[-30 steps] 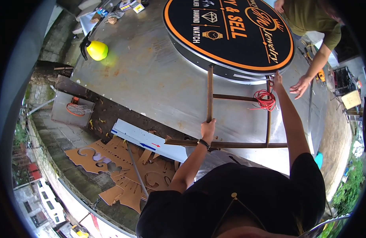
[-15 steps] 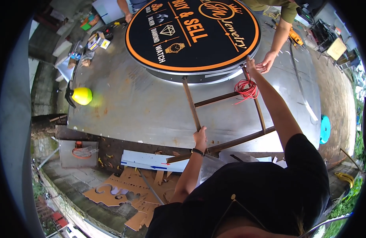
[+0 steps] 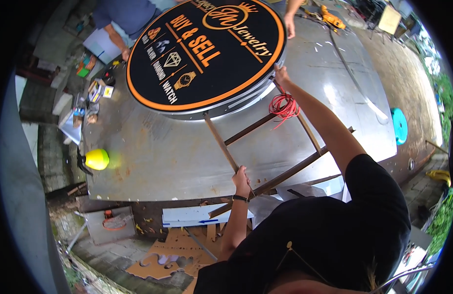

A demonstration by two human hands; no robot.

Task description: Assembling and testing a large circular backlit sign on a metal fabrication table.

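Gripping the brown metal frame with my left hand, fingers wrapped round its near bar, my right hand touches the oval sign lying on the worktop; positioning looks unfinished.

Single head-worn fisheye, looking steeply down over metal table, arm's-reach close; edges bend at rim.

Black oval sign, orange border; red wire coil; rust-brown frame.
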